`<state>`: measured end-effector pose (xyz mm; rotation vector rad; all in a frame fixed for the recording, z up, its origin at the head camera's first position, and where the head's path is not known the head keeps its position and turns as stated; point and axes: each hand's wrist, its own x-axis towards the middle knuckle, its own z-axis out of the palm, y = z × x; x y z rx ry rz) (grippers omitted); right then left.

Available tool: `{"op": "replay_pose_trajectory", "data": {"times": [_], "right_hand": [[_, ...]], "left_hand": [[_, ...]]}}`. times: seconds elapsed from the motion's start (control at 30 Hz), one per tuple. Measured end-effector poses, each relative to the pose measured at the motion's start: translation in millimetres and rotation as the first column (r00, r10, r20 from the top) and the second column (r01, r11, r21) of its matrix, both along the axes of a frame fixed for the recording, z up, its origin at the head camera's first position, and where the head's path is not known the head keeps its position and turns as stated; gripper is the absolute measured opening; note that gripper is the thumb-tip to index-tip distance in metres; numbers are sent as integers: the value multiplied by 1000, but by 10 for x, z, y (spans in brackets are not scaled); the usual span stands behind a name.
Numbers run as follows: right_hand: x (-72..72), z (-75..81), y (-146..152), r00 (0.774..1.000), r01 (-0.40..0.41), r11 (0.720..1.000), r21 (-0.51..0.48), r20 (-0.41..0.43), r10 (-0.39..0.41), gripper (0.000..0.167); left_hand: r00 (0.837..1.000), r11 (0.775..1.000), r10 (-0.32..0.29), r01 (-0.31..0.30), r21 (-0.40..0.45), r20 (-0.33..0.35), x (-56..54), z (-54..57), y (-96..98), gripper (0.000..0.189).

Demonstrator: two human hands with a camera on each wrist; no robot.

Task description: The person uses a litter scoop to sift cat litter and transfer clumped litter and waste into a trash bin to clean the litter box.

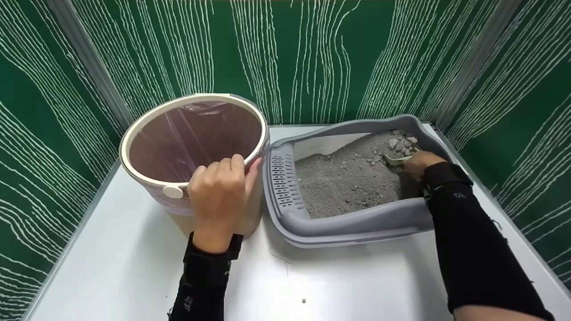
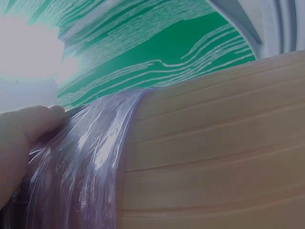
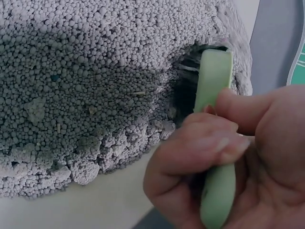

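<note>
My left hand (image 1: pixel 218 191) grips the near rim of a tall bin (image 1: pixel 125 152), fingers over the cream ring and thumb on the outer side. In the left wrist view, a clear plastic liner (image 2: pixel 97 148) folds down over the bin's ribbed tan wall (image 2: pixel 209 157). My right hand (image 1: pixel 421 164) holds a light green litter scoop (image 1: pixel 395 160) at the right side of a grey litter box (image 1: pixel 357 227). In the right wrist view, fingers curl round the scoop's handle (image 3: pixel 216 71); its head is buried in the grey litter (image 3: pixel 95 76).
Pale clumps (image 1: pixel 399 143) gather at the box's far right corner. A slotted ledge (image 1: pixel 282 178) forms its left side, next to the bin. A small crumb (image 1: pixel 304 301) lies on the white table (image 1: pixel 276 285). Green walls (image 1: pixel 312 58) with white lines enclose three sides.
</note>
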<state>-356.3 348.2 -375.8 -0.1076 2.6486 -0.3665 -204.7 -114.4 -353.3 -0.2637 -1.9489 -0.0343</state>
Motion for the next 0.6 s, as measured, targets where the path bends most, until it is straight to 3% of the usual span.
{"op": "replay_pose_trajectory", "data": {"times": [0.2, 0.37, 0.47, 0.6], "right_hand": [[-42, -25, 26, 1000, -8, 999, -38, 27, 10, 62], [-126, -68, 25, 1000, -4, 997, -72, 23, 6, 57], [-215, -137, 89, 1000, 3, 996, -92, -1, -3, 55], [-179, -126, 100, 997, 45, 984, -174, -46, -54, 54]], "left_hand": [[1000, 1000, -3, 3, -9, 0, -5, 12, 14, 48], [1000, 1000, 2, -2, -16, 16, -1, 16, -3, 49], [1000, 1000, 5, -5, -11, 15, 8, 13, -6, 49], [1000, 1000, 5, -5, -11, 14, 13, 17, 3, 49]]}}
